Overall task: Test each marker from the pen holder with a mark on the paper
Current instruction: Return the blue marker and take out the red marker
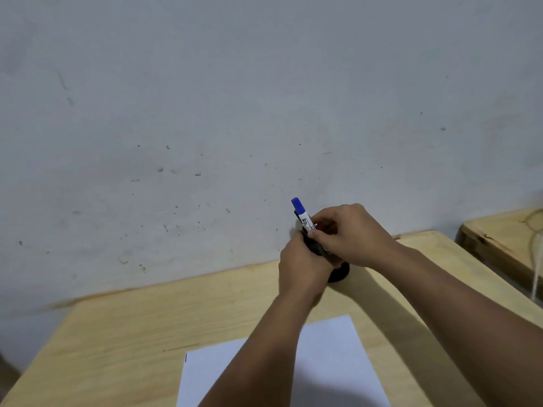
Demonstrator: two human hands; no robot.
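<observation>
Two hands meet at a black pen holder near the back edge of a wooden tabletop, a blue-capped marker rising between them.

Seen from the head camera: the left hand curls round the side of the holder, gripping it, while the right hand pinches the marker's white barrel just below the cap, fingertips pressed together on it. The marker tilts slightly left, cap uppermost, against a scuffed grey wall. A second dark marker shows just behind it. A white sheet of paper lies nearer the camera, partly under both forearms. Another wooden surface stands at right.
</observation>
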